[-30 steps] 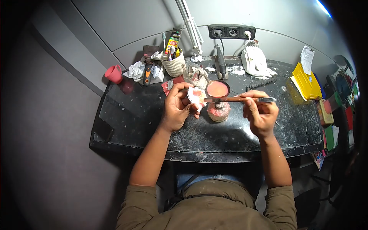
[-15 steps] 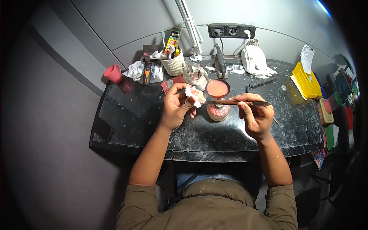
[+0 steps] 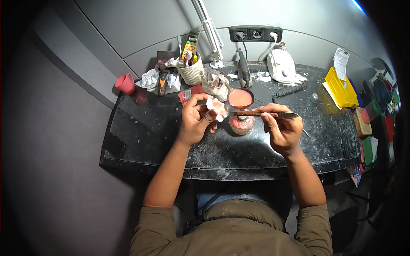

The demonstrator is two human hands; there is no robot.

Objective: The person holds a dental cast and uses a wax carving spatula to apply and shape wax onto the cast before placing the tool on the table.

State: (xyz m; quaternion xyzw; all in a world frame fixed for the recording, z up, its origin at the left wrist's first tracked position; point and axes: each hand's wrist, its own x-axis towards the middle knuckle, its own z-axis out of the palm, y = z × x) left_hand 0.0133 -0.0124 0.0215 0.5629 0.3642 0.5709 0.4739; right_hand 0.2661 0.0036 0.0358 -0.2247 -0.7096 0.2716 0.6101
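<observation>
Pink and white, the piece (image 3: 217, 107) sits pinched in the left hand (image 3: 194, 123)! Right hand (image 3: 283, 130) grips the brown tool (image 3: 252, 114), levelled close beside it above the counter (image 3: 149, 143).

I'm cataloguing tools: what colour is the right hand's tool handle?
The tool handle is reddish brown, best seen in the head view.

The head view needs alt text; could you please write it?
A person's left hand holds a white-and-pink piece; the right hand points a brown-handled tool at it above a black workbench, a pink-filled dish beyond.
</observation>
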